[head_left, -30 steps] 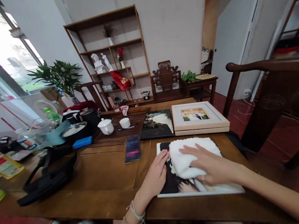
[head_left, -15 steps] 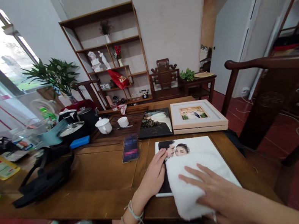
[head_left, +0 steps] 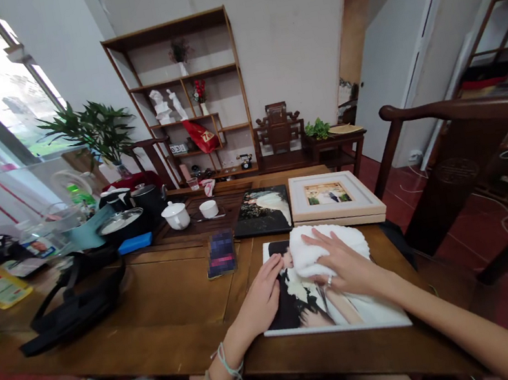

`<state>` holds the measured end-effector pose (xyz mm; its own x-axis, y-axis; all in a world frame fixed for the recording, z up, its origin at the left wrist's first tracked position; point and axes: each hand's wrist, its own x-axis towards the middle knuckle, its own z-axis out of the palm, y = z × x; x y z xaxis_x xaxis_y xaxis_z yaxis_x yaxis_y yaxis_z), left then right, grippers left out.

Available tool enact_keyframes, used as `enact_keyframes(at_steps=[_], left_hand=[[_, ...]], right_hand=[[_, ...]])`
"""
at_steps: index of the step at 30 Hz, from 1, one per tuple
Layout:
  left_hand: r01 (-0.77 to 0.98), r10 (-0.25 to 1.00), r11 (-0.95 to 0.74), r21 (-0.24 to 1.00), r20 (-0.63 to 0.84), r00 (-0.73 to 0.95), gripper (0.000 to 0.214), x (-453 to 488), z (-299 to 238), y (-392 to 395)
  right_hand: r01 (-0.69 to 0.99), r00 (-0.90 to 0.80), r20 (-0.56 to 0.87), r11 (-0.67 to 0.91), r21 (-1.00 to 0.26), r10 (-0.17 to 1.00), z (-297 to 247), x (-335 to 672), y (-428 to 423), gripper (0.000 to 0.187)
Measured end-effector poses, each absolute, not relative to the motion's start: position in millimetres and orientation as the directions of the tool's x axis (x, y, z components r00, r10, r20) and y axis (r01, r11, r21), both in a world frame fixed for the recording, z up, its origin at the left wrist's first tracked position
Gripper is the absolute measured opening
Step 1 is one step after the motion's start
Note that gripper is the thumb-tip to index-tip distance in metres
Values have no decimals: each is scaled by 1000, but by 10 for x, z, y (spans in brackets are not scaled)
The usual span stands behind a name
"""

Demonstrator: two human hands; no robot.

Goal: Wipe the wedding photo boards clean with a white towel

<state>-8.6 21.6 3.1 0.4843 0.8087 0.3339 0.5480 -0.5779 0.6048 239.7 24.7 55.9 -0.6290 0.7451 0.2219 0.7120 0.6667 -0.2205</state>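
Note:
A photo panel (head_left: pixel 318 329) with a printed picture of a couple lies flat on the wooden table in front of me. My left hand (head_left: pixel 264 289) rests flat on its left side, fingers stretched out and holding nothing. Over the panel's upper right part, my right hand (head_left: pixel 339 257) presses a folded white towel (head_left: pixel 353 235), its fingers curved over the cloth. The towel hides the panel's upper right area, including part of the pictured heads.
Behind the panel lie a dark photo panel (head_left: pixel 261 215) and pale picture frames (head_left: pixel 369 205), stacked. A phone (head_left: pixel 220 253) is to the left, with a lidded white cup (head_left: pixel 175 217), blue block (head_left: pixel 135 243) and black strap bag (head_left: pixel 78 306) beyond. A wooden chair (head_left: pixel 453 148) stands right.
My right hand has moved the towel away from me, from the panel's lower middle to its upper right, uncovering the lower picture. The left hand has stayed in place.

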Motion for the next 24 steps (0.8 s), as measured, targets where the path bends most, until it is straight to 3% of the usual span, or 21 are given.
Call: enact_keyframes(at_steps=[7, 12, 24], left_hand=[[557, 809, -577, 597, 324, 491, 48, -91, 51, 212], [557, 806, -581, 593, 328, 493, 48, -84, 56, 211], [551, 805, -586, 594, 347, 481, 46, -90, 13, 223]], right_hand=[[635, -748, 47, 734, -239, 662, 618, 2295, -244, 27], [540, -822, 34, 797, -271, 569, 624, 2342, -578, 34], [739, -621, 155, 640, -213, 768, 590, 2556, 341, 29]])
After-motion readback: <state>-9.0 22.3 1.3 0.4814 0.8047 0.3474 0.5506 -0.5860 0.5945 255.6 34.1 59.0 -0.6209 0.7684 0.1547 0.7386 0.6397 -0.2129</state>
